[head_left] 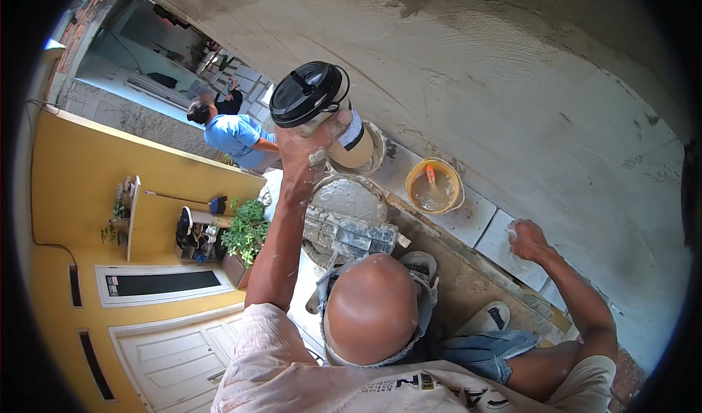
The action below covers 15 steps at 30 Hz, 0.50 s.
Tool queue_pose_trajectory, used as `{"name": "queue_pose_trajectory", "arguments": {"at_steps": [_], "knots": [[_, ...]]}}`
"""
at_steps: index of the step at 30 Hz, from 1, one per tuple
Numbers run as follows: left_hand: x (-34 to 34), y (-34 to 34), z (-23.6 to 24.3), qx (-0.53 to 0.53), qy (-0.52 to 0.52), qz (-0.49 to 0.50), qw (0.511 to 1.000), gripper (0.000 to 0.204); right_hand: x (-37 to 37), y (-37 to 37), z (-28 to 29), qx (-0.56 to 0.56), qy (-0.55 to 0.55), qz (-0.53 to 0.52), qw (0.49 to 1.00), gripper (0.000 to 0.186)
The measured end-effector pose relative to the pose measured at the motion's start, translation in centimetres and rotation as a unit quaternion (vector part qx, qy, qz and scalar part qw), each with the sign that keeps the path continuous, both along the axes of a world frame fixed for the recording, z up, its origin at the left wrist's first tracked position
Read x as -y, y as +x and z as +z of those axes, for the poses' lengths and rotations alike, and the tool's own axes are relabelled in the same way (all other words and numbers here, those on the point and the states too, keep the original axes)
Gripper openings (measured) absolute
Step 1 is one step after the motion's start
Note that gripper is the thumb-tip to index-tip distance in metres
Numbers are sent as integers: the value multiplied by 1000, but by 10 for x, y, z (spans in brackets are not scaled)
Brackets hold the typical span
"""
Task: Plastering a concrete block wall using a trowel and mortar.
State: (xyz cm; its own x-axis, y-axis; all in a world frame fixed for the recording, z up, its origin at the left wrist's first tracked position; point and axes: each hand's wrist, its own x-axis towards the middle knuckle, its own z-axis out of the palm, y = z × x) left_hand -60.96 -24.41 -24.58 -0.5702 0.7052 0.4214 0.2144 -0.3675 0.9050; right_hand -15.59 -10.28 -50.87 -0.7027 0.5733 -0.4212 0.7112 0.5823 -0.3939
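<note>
My left hand is raised and wrapped round a plastic cup of light brown drink, tilted, with a black lid and a pale label. A black loop stands out beside the lid. Grey plaster smears mark this hand. On the pale tiled ledge at the right, my right hand rests as a closed fist; anything inside it is hidden. Left of that fist stands a yellow bucket of murky water, with an orange-handled brush in it.
Below the cup sits a tub of wet grey mortar, a mortar-smeared block-like tool across it. A grey plastered wall rises beyond the ledge. At the left are a person in a blue shirt, a potted plant and a yellow wall.
</note>
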Motion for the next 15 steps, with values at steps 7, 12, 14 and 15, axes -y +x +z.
{"name": "queue_pose_trajectory", "arguments": {"at_steps": [7,12,14,15], "knots": [[-4,33,6,26,-61,-56,996,48,3,-3,5,-37,1,24,999,28],[13,73,25,-185,-178,-27,966,71,-3,-2,-8,-64,37,10,997,27],[25,86,30,-179,-190,-52,964,79,-5,-4,-1,-54,31,11,998,27],[30,85,31,-150,-201,-95,963,86,-5,-3,-3,-51,32,8,998,27]]}}
